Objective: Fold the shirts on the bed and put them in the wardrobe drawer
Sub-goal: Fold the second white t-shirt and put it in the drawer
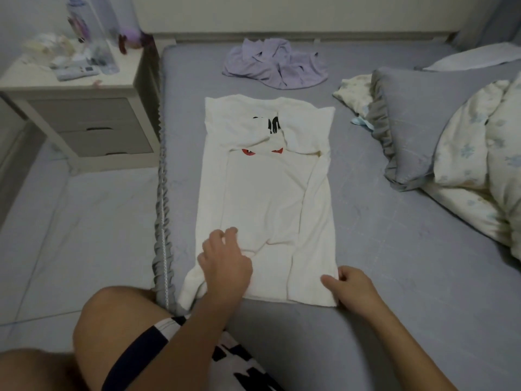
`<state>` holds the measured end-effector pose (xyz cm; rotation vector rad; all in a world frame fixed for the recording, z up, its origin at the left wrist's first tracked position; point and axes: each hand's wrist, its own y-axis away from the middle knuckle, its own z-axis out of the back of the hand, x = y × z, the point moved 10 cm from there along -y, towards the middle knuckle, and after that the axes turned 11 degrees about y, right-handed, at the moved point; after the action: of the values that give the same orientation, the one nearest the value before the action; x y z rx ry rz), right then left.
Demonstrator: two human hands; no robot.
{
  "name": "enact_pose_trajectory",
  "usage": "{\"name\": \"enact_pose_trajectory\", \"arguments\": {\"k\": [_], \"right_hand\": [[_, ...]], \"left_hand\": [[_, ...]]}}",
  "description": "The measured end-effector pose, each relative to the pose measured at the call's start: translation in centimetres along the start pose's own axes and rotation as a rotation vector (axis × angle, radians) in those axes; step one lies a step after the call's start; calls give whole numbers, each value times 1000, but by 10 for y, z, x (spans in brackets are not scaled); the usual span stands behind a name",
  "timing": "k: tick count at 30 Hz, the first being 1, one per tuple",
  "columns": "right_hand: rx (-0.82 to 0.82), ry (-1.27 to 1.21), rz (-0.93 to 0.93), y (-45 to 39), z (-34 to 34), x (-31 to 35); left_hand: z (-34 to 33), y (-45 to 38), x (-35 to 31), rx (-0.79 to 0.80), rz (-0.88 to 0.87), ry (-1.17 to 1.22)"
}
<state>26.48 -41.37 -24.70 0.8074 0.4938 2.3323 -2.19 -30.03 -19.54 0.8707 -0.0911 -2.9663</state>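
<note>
At the near edge of the bed (394, 249), both hands are working the hem end of a white shirt (265, 198) that is lying lengthwise on the grey sheet with its sides and sleeves folded inward, a black and red print peeking out near the collar end. The left hand (225, 266) is resting on the lower left part of the shirt, its fingers loosely curled with the tips touching the cloth; whether it is pinching a fold cannot be told. The right hand (352, 286) is gripping the lower right corner of the shirt, thumb lying on top of the fabric and fingers curling at the edge. Both forearms are reaching in from the bottom, and a bare knee is showing at the bed's left side. A crumpled lilac shirt (277, 66) is lying well apart, near the head of the bed. To the right, a grey frilled pillow (417, 125) and a flowered quilt (479, 153) are sitting on the bed. Left of the bed, a nightstand (81, 114) with two closed drawers is carrying bottles and small clutter
</note>
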Motion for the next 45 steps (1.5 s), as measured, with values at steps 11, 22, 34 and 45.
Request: {"name": "enact_pose_trajectory", "arguments": {"k": [11,22,34,45], "right_hand": [[-69,-208,-107,25,30,-31],[-88,-150,-44,22,25,-33],[163,-433,60,34,33,-26],[230,-587,316,22,43,2]], "left_hand": [[14,-6,107,408,410,86],[13,11,132,553,528,360],[30,8,99,674,431,572],[40,-8,104,387,214,803]]}}
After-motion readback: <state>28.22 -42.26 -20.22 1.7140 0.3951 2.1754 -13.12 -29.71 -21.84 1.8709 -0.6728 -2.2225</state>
